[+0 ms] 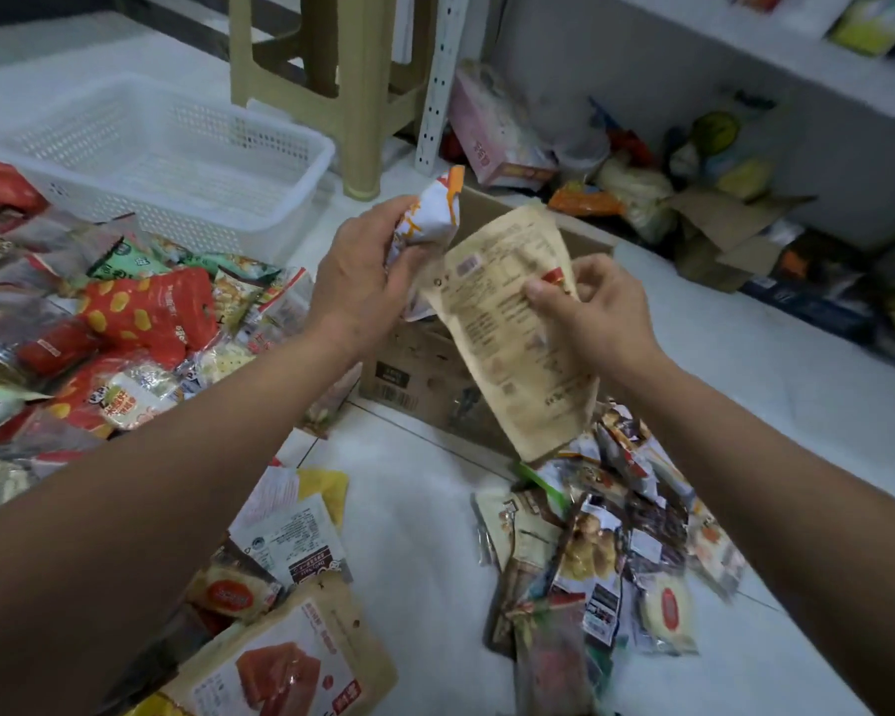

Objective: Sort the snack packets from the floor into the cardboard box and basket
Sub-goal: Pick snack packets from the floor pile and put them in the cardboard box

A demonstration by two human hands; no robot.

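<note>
Mid-sort here: left hand (355,266) grips a white-orange packet (430,219), right hand (587,302) pinches a tan pouch (512,328), both over the cardboard box (414,374), so next is probably picking box or basket (177,162).

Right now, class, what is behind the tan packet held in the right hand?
The cardboard box stands behind the tan packet: its printed front wall and far rim show. The packet, left hand and right hand cover its opening, so its contents cannot be seen.
</note>
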